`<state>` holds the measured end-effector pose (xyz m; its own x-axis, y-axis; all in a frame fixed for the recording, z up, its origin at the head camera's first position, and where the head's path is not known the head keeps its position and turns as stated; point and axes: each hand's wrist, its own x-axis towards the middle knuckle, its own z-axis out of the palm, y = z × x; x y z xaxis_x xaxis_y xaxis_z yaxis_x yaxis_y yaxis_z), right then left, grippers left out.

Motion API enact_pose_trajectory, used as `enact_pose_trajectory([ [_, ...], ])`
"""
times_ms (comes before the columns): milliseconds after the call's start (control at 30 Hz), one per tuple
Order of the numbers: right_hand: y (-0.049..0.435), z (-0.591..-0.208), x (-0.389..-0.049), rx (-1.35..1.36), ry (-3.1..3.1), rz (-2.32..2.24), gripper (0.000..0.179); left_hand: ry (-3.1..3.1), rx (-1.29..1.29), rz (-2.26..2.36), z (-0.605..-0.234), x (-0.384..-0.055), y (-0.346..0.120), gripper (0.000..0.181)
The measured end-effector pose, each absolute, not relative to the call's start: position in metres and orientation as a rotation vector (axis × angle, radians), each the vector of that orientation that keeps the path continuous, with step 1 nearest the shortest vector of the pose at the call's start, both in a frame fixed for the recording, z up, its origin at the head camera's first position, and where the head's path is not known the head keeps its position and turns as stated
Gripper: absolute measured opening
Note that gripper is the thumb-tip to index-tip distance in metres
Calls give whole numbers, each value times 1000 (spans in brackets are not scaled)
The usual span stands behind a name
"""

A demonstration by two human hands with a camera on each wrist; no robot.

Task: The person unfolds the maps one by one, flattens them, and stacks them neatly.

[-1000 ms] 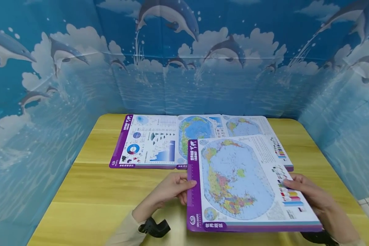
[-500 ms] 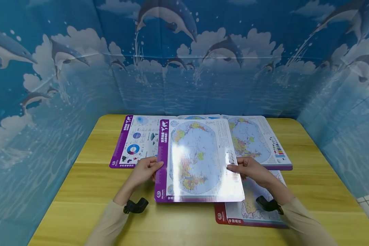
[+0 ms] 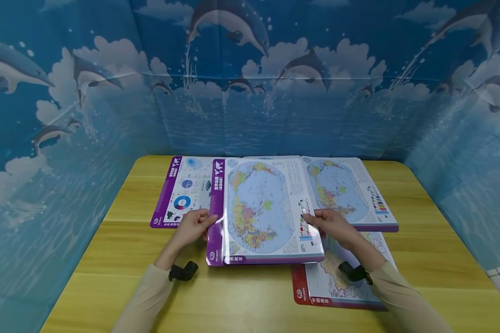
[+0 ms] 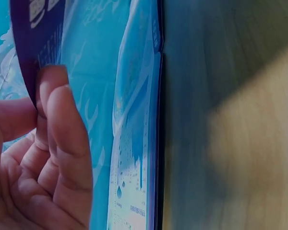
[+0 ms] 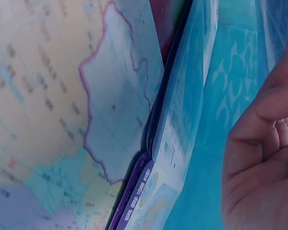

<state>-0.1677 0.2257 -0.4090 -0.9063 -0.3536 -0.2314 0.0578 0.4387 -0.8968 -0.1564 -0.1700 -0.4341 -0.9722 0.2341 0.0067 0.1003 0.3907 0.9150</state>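
In the head view, both hands hold a purple-bordered world map (image 3: pixel 260 208) raised over the table, its coloured political side facing up. The left hand (image 3: pixel 195 225) pinches its purple left edge, with the thumb on top; in the left wrist view, thumb and fingers (image 4: pixel 67 124) close on that dark purple edge. At the right edge, the right hand (image 3: pixel 333 226) pinches with its thumb over the printed side. Beneath the held map lie a purple-edged chart sheet (image 3: pixel 182 185) at left and another world map (image 3: pixel 343 189) at right. The right hand's fingertips are cut off in the right wrist view.
A red-bordered China map (image 3: pixel 341 273) lies at front right under the right forearm, also filling much of the right wrist view. The wooden table (image 3: pixel 108 273) meets a dolphin-printed curtain (image 3: pixel 250 106) at the back and sides.
Both hands have carried the world map left and back, over the purple-edged sheets, uncovering the red-bordered China map at front right. In the last half second it has tilted and its glare has shifted.
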Motion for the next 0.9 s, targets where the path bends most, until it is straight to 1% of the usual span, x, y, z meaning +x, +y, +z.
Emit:
enact_pose_trajectory([
  [100,228,-406,-169,-205,2279,-1484,49,2476,298,1680,-432,-158,-171,21],
  [233,234,-403,-169,-185,2299,-1485,51,2414,264,1764,-425,-159,-172,20],
  [500,262,-380,-168,-184,2246,-1625,51,2427,204,1853,-402,-158,-185,24],
  [567,273,-373,-168,-173,2260,-1646,48,2402,174,1879,-395,-158,-192,26],
  [767,316,-355,-165,-63,2281,-1714,23,2400,139,1888,-396,-160,-224,32],
  [900,350,-348,-167,-26,2376,-1692,19,2448,131,1836,-392,-160,-246,35],
])
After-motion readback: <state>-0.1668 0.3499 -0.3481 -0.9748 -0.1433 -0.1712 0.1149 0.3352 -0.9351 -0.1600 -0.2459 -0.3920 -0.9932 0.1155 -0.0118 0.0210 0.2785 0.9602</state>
